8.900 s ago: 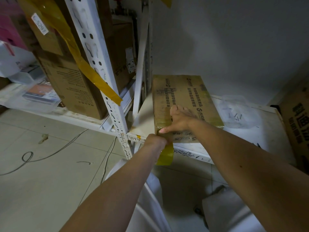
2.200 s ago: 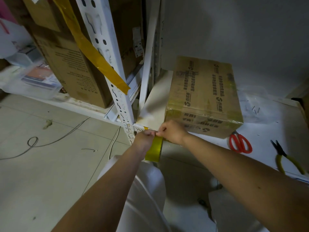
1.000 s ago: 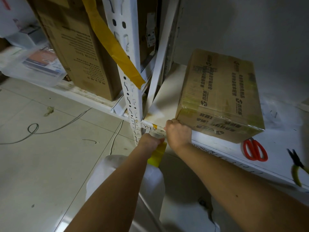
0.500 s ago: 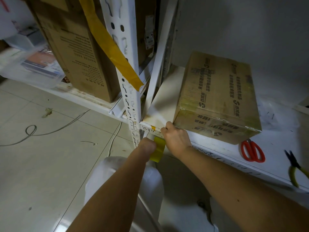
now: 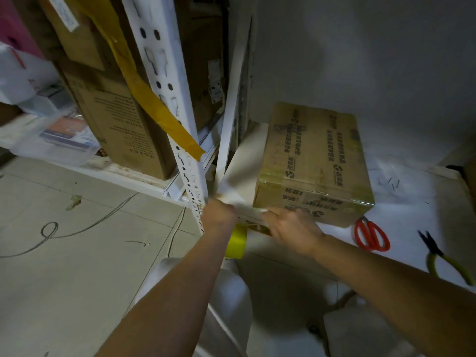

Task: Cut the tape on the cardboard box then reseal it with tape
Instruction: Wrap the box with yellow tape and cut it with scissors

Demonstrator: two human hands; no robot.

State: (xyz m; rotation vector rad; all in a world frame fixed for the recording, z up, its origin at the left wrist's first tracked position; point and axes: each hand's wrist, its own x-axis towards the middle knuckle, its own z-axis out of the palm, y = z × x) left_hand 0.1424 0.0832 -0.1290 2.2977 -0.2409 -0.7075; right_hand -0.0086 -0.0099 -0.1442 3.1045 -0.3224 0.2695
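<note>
The cardboard box (image 5: 314, 161) lies on the white shelf (image 5: 401, 228), with shiny tape across its near top edge and front face. My left hand (image 5: 217, 215) is closed on a yellow tape roll (image 5: 237, 243), which hangs just below the shelf's front corner. My right hand (image 5: 291, 228) lies flat with its fingers spread over the shelf's front edge. Its fingertips touch the bottom of the box's front face. A short stretch of tape seems to run from the roll under that hand. Red scissors (image 5: 371, 235) lie on the shelf right of the box.
Yellow-handled pliers (image 5: 438, 256) lie at the shelf's right end. A white perforated rack post (image 5: 177, 130) with a hanging yellow tape strip (image 5: 159, 112) stands left of the box. Behind the post are large cartons (image 5: 121, 130), and cables (image 5: 77, 228) lie on the tiled floor.
My right hand has left the pinch at the roll and slid right, flattening toward the box's front. My left hand stays on the roll at the shelf corner.
</note>
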